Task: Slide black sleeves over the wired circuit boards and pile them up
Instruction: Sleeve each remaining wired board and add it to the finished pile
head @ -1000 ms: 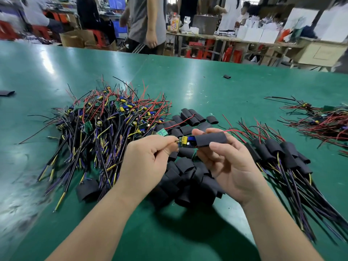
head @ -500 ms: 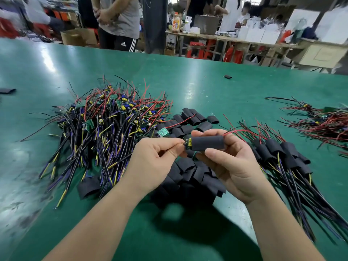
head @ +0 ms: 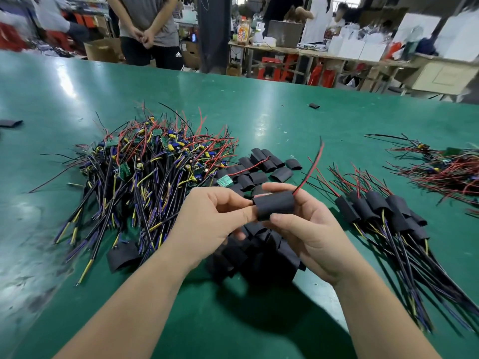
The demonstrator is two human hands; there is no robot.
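The right hand (head: 308,229) holds in its grip the short black soft sleeve (head: 275,205) above the green tabletop (head: 233,99), long axis left to right. The left hand (head: 210,216) pinches at its left mouth, probably on the wired circuit board hidden inside. The pile of sleeved boards (head: 373,206) lies right, nearer the right hand.

The black sleeve (head: 274,206) hides its board; frame edge crops the wire pile (head: 445,168).
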